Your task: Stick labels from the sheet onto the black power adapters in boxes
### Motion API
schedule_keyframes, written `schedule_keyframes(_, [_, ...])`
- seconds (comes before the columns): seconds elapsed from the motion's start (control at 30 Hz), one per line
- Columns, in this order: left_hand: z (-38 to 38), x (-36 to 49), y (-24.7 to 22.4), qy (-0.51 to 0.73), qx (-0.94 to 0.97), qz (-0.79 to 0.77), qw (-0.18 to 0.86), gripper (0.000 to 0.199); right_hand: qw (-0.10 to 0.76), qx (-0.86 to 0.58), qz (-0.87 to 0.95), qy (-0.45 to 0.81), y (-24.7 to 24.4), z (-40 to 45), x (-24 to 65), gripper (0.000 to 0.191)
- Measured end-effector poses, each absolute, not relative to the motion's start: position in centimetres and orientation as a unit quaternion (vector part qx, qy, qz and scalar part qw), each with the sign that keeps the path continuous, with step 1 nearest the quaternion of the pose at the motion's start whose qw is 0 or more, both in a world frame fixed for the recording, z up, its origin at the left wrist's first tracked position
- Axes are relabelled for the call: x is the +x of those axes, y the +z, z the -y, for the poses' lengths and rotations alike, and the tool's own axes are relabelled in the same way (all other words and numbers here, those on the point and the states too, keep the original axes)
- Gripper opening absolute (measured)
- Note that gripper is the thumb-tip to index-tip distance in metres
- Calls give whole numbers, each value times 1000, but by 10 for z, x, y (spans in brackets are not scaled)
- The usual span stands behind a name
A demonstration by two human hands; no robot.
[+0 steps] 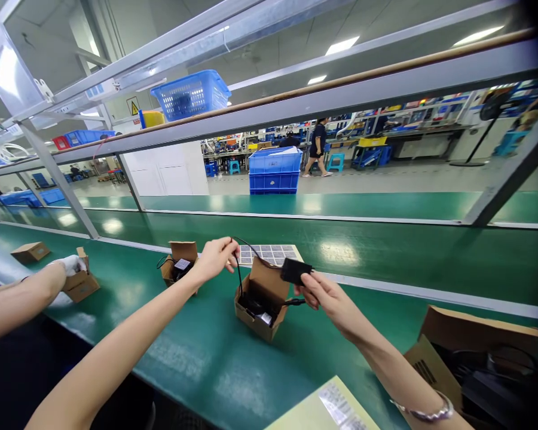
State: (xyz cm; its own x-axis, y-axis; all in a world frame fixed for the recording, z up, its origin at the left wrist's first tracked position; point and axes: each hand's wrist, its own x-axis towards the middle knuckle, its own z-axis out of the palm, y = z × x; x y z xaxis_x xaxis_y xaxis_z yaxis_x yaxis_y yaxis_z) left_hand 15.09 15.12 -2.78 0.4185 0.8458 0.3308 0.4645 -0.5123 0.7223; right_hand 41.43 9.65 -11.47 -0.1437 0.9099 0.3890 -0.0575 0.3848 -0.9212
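Note:
My left hand (217, 258) pinches a thin black cable (239, 269) above a small open cardboard box (256, 325). In my right hand (325, 291) is a flat black rectangular block (296, 270), gripped by its near end beside the box's raised lid. The cable runs between the block and my left fingers, and one stretch drops into the box. Inside the box lie dark parts and a piece with a white label (266, 318). A black cable end (295, 302) sticks out over the box's right side, below my right hand.
Behind the box lies a label sheet (273, 254). Another open box (179, 269) with black contents stands left. A co-worker's gloved hand (69, 264) touches a carton (81, 286). A large carton of black items (434, 364) is at right; a pale yellow box (320, 412) sits in front.

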Motion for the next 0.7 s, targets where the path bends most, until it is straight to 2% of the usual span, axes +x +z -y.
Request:
schedule_keyframes(0.1, [-144,171,-12,409,773,-380,303,33,513,-355,651,432,-113,-95,401,44])
schedule_keyframes(0.2, [-130,184,5,451,779,-323,293,36,510,-349,656,433,-110,-97,391,44])
schedule_keyframes(0.4, [-126,170,26,461,778,-349,243,32,581,-331,582,462,-113,-107,391,42])
schedule_keyframes(0.5, [-130,152,32,503,761,-370,173,33,625,-327,524,478,-116,-108,397,40])
schedule_keyframes(0.57, [-131,137,35,471,781,-373,170,36,650,-322,491,482,-118,-107,400,37])
schedule_keyframes(0.67, [-132,114,37,315,824,-396,256,36,675,-312,465,481,-119,-105,404,34])
schedule_keyframes(0.7, [-133,106,36,264,834,-411,256,34,677,-311,461,482,-119,-104,404,34])
